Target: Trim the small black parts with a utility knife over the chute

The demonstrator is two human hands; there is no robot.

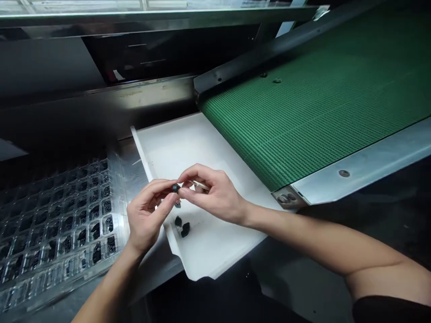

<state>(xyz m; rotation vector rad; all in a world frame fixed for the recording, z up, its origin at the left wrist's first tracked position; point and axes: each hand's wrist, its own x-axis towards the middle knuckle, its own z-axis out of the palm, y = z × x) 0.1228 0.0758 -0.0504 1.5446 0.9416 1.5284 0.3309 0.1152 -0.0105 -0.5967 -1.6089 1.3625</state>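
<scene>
Over the white tray (215,251), both hands (183,202) pinch perhaps one small black part (175,188).

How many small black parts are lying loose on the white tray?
3 for certain: two small black parts close together near the white tray's front edge, one just below the fingers. Hands may hide more.

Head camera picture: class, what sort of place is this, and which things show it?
Probably a factory line station. A green conveyor belt ends at a white tray; beside it lies a clear compartment tray with small black parts. The left hand and right hand pinch one small black part.
</scene>
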